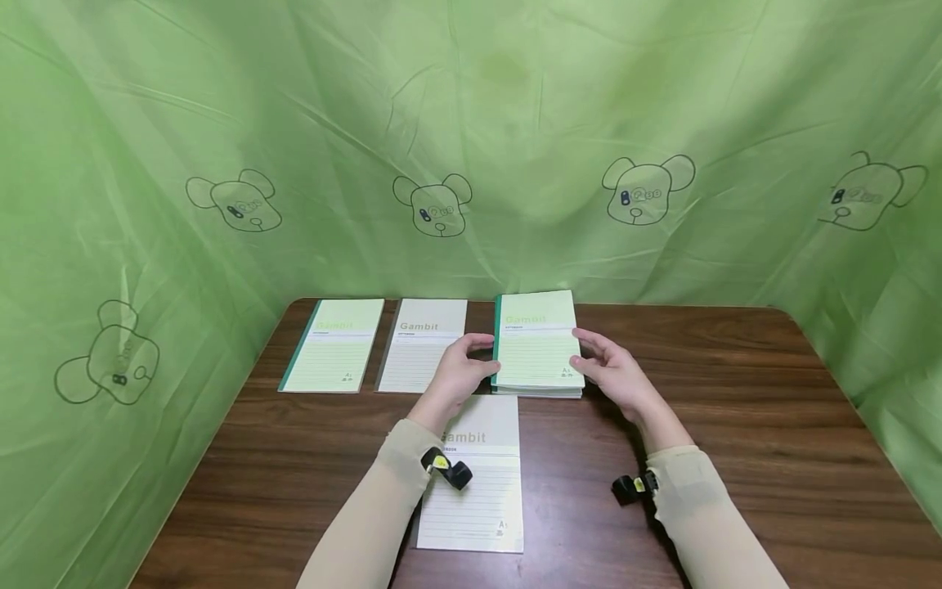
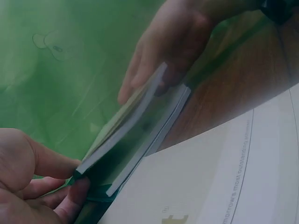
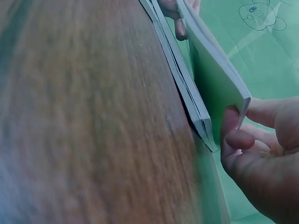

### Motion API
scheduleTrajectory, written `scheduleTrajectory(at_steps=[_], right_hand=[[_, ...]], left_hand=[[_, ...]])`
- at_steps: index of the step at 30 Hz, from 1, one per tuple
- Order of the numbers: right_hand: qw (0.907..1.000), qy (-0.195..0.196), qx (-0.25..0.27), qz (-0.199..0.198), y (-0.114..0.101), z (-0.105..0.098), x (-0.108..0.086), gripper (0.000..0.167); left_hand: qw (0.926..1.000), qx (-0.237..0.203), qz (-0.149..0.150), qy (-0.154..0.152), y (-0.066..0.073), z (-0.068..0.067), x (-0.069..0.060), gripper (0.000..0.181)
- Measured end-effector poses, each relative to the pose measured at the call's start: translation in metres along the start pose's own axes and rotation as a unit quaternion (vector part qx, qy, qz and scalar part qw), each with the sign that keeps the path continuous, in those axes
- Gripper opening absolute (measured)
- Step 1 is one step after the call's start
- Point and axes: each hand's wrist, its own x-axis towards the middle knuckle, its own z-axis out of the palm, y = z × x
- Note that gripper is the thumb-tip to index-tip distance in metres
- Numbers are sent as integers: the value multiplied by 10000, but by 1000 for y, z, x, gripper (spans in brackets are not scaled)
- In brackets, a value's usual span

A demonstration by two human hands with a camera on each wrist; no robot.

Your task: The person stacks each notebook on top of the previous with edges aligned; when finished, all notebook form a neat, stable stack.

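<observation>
While a white notebook [image 1: 486, 499] lies in front of the pile [image 1: 540, 393], both wrist views reveal a gap the head view obscures: above the pile, a green-spined notebook [image 1: 537, 348] is pinched between thumb and fingers, left hand [image 1: 458, 372] at its spine, right hand [image 1: 616, 375] opposite.

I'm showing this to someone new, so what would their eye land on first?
Likely the green curtain drawn with round-eared faces, filling the back and sides. In the middle, the left hand and right hand hold a green-spined notebook over a stack. Two more notebooks lie to the left, another nearer the person.
</observation>
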Motion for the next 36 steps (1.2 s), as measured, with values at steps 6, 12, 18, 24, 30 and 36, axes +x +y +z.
scheduleTrajectory(at_steps=[6,12,18,24,30,36], right_hand=[[9997,229,-54,10,6,-3,3,63],[9989,251,-398,55,7,-5,3,59],[9981,-22,-604,69,7,-6,1,59],[9976,-73,-675,133,11,-7,1,60],[9978,-93,-618,212,13,-6,2,61],[9978,-53,-619,222,14,-6,3,62]], left_hand=[[9998,-190,9,-100,-1,-2,1,55],[9997,-169,93,-127,-1,-1,0,53],[9999,-111,-14,-106,0,-1,0,53],[9998,-120,-101,-91,-1,0,-1,57],[9999,-30,-59,-124,-3,1,0,59],[9992,369,153,-26,-1,3,-3,58]])
